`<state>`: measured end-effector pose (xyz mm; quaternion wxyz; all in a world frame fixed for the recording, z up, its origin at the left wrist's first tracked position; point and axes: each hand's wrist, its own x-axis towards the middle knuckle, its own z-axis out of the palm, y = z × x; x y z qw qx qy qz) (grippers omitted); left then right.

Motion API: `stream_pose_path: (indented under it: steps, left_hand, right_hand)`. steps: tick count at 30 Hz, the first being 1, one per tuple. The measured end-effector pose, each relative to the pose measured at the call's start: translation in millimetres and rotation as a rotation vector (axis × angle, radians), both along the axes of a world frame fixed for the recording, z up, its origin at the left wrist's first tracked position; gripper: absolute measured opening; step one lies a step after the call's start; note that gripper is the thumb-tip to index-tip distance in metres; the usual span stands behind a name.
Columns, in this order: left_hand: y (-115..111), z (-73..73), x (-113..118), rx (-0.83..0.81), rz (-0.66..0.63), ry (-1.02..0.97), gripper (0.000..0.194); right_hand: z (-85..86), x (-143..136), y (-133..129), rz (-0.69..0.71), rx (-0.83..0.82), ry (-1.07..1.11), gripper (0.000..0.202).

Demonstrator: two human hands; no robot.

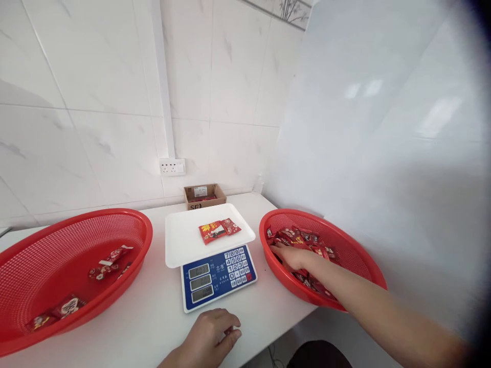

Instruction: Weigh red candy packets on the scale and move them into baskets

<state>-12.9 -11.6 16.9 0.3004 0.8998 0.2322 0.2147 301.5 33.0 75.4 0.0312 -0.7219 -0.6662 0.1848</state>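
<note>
My right hand (pixel 292 257) reaches into the right red plastic basket (pixel 368 259), against a heap of small red snack packets (pixel 289 235). Its fingertips are hidden among the packets, so I cannot tell what they hold. Just in front of the scale (pixel 219 278), my left hand (pixel 215 332) hangs over the table with loosely curled fingers, a gap between thumb and forefinger, and nothing in it. On the scale's white pan (pixel 184 232) lie red packets (pixel 218 231), partly overlapping. The scale has a blue keypad panel with three small displays.
At the left stands another red basket (pixel 144 230) with several packets (pixel 111 260) inside. A small cardboard box (pixel 205 197) with red packets sits behind the scale. A wall socket (pixel 172 167) is above it. A smooth pale panel (pixel 364 128) rises beside the right basket.
</note>
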Motion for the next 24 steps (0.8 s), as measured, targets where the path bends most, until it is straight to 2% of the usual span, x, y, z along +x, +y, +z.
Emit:
stream_pose_path:
  steps: [2, 4, 8, 11, 13, 19, 22, 24]
  left_hand:
    - [2, -1.0, -1, -0.024, 0.017, 0.006, 0.016]
    - [3, -1.3, -1, -0.035, 0.028, 0.010, 0.016]
    - [3, -0.8, -2, -0.043, 0.041, 0.011, 0.016]
    - [2, -0.8, -2, -0.035, 0.031, 0.013, 0.016]
    - [1, -0.9, -2, -0.031, 0.017, 0.017, 0.016]
    - [1, 1.0, -2, -0.025, 0.018, 0.035, 0.016]
    - [2, 1.5, -2, -0.026, 0.022, 0.034, 0.016]
    - [2, 1.4, -1, -0.027, 0.022, 0.032, 0.016]
  right_hand:
    - [-9.4, -3, -3, -0.045, 0.033, 0.021, 0.033]
    - [-8.7, 0, -2, -0.073, 0.064, 0.033, 0.021]
    - [14.6, 18, 8, -0.110, 0.144, 0.041, 0.012]
    - [32.2, 31, 12, -0.123, 0.176, 0.068, 0.023]
    - [37.7, 36, 11, -0.135, 0.169, 0.074, 0.031]
    - [37.2, 51, 4, -0.213, 0.060, 0.005, 0.044]
    - [41.7, 62, 3, -0.223, -0.067, -0.056, 0.048]
    - [46.2, 67, 5, -0.247, -0.093, -0.114, 0.056]
